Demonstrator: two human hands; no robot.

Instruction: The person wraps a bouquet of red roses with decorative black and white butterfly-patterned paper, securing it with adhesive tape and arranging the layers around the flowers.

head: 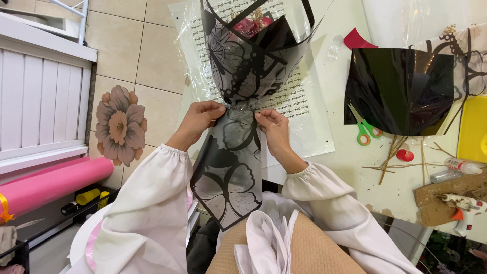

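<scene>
A bouquet [248, 61] wrapped in black and clear film with butterfly prints lies on a white table [335, 152], pink flowers [251, 24] showing at its far end. My left hand [200, 119] and my right hand [271, 127] both pinch the wrap at its narrow neck, one on each side. The lower tail of the butterfly wrap [228, 177] hangs over the table edge toward my lap. A clear sheet with printed lines [304, 116] lies under the bouquet.
A black glossy sheet [401, 89] lies at right with green-handled scissors [364, 129] beside it, dry twigs [401, 157], small bottles [459, 167], and a glue gun [464, 205] on cardboard. A pink paper roll [50, 185] lies at left on the tiled floor side.
</scene>
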